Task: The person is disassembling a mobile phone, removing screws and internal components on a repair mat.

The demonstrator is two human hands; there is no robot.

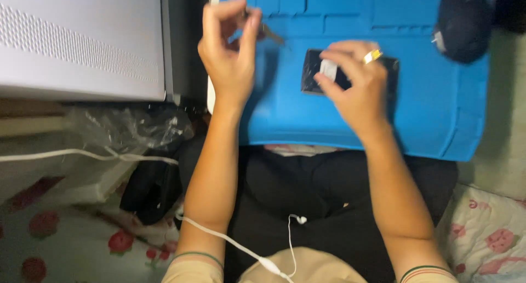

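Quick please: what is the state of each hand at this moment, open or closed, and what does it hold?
Left hand: fingers pinched on a thin metal tool.
Right hand: pressed on the dark phone, holding a small white piece against it.

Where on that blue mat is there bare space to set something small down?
The blue mat is bare on its right part, between the right hand and the dark round object, and along its near edge. It is crowded at the middle, where the right hand rests on the dark phone, and top left, where the left hand pinches a small tool.
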